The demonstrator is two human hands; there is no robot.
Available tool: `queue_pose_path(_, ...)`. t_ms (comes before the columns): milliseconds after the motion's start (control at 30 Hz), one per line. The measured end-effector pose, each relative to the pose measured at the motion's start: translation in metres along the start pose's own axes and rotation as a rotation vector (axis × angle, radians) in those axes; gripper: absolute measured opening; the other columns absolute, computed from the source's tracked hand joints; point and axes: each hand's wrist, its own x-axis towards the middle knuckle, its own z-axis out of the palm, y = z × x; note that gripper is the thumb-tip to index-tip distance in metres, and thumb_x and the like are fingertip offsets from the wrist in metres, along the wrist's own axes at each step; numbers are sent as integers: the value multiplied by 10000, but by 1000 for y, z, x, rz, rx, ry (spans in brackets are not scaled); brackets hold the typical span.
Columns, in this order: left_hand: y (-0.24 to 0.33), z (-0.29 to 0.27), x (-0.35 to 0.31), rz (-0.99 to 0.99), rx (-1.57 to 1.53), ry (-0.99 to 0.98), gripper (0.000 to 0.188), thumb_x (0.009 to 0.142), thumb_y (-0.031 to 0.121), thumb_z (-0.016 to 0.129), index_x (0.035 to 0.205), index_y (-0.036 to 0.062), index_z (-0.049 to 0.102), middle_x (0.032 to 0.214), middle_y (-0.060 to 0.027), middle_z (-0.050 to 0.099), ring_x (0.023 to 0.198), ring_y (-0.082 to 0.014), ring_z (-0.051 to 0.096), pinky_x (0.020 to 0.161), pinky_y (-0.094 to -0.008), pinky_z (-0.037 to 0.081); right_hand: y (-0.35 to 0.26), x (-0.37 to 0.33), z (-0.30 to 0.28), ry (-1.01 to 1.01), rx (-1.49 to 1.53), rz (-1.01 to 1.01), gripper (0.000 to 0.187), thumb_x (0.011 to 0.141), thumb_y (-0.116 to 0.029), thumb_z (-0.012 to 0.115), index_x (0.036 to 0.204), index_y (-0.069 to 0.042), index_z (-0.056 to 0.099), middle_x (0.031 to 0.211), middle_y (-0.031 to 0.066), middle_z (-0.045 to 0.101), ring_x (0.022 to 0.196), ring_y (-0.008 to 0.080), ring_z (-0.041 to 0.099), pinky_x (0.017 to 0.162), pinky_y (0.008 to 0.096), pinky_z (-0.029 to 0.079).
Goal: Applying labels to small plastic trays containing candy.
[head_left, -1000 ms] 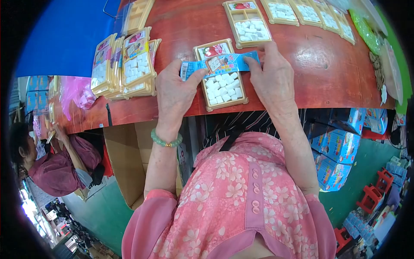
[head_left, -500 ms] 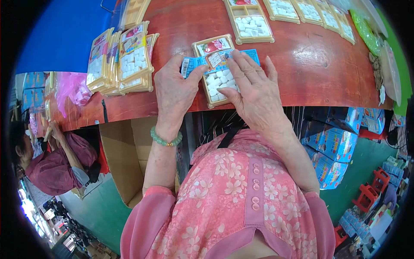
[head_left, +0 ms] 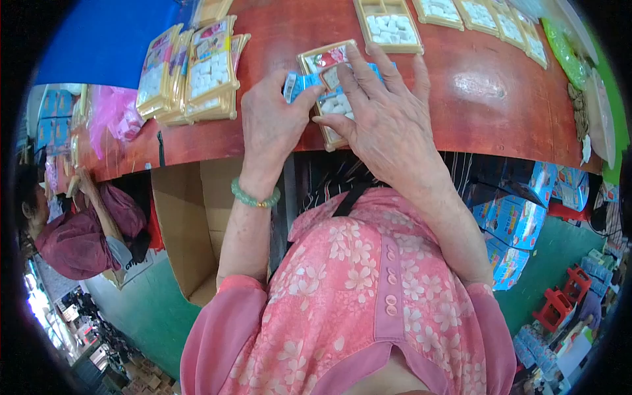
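Blue, bright and printed, a band (head_left: 294, 85) lies across the tray (head_left: 332, 140), and from my distant seat I'm watching two bare hands on it! On the red table (head_left: 474, 125), close to its near edge, sits that tray, a strawberry card (head_left: 324, 60) at its far end, white pieces (head_left: 334, 105) showing on the band's near side. Left hand (head_left: 273, 125), green bead bracelet (head_left: 255, 195) at the wrist: thumb and fingers are clamped on the band's left end. Right hand (head_left: 388, 122): fingers spread apart, palm down, laid over band and tray; how firmly it presses, I can't tell. Off to the left I've got filled trays (head_left: 210, 76) heaped together, pink plastic (head_left: 112, 118) beside them; beyond the right hand, another tray (head_left: 392, 29), and rightward, a row of trays (head_left: 479, 14).
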Motion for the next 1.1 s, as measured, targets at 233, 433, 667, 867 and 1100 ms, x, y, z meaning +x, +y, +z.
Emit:
queue_pose_path(233,-11,-5,11,51,142,-59,284,730,223,723,788,-27,602,715,-176,637,652,-294,640,592,-352,502,6,10,-11,-201,56,-58,523,914,-382,449,1245,21,484,1313,165,466,1212,321,429,1036,511,243)
queue_pose_path(433,6,-8,1,-27,160,-122,331,762,336,724,751,32,596,644,-14,610,516,-67,538,489,-223,434,12,4,-8,-204,134,-91,571,938,-395,409,1244,86,446,1328,214,435,1240,321,401,1038,539,219)
queue_pose_path(667,-1,-11,-23,-155,12,-75,350,777,339,716,849,16,603,671,-35,628,537,-72,574,491,-200,461,10,5,-14,-276,127,-131,616,931,-436,402,1253,88,435,1329,224,432,1261,326,379,1046,546,210)
queue_pose_path(867,-7,-14,-5,-228,-92,-92,341,766,319,737,877,19,616,713,-50,646,580,-82,612,509,-177,480,18,-12,-12,38,74,-408,740,883,-510,469,1286,105,381,1335,284,385,1314,353,292,1074,550,138)
queue_pose_path(1100,2,0,-13,-212,-248,-22,227,777,133,705,870,-43,597,740,-97,660,609,-109,639,536,-217,529,20,-19,23,-32,160,-246,788,706,-410,717,1330,-63,384,1368,207,363,1254,397,352,1035,485,289)
